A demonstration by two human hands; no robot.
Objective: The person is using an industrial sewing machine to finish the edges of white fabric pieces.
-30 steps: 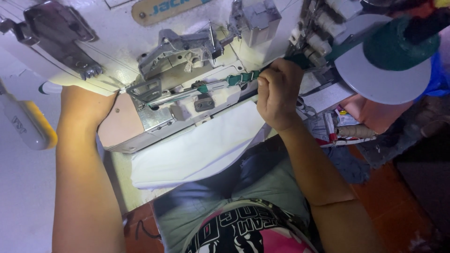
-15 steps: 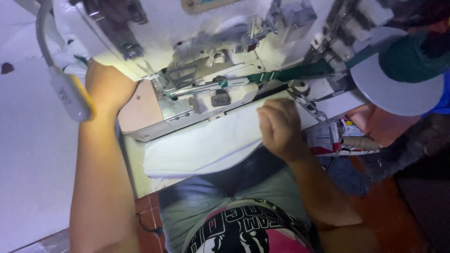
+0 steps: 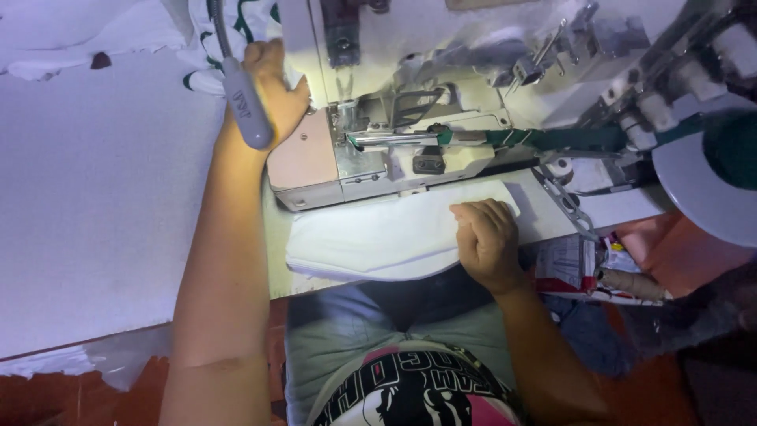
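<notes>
My left hand [image 3: 276, 83] lies at the left end of the sewing machine [image 3: 315, 162], fingers curled against white cloth with green stripes [image 3: 206, 79]. A grey lamp head [image 3: 246, 106] crosses in front of it and hides the grip. My right hand [image 3: 485, 237] is a closed fist resting on the right end of a folded white fabric [image 3: 371, 237], which lies on the table edge just below the machine bed. A green binding tape [image 3: 552, 140] runs from the right into the folder by the presser foot [image 3: 386, 140].
A broad white table top [image 3: 95, 205] spreads to the left. A large white disc with a dark green cone [image 3: 710, 181] stands at the right. A brown thread spool [image 3: 635, 284] and papers lie below it. My lap is under the table edge.
My right hand has dropped from the green tape at the machine down to the white fabric. The view has shifted, and my left hand now sits higher, behind the lamp head.
</notes>
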